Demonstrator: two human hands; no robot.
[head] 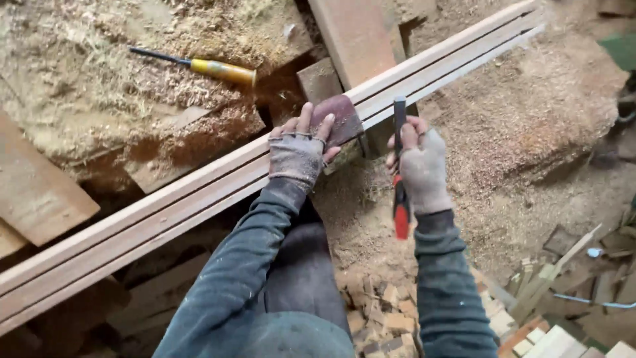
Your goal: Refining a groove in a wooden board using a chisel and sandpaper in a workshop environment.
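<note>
With the left hand (pixel 296 156) pressing a sandpaper pad (pixel 338 119) on the grooved wooden strip (pixel 199 192) and the right hand (pixel 421 166) gripping a red-handled chisel (pixel 400 172), the blade risks slipping toward the bracing fingers.

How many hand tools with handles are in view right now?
2. A yellow-handled chisel lies on the sawdust at upper left; a red-handled chisel is in the right hand. Sawdust may hide others.
</note>
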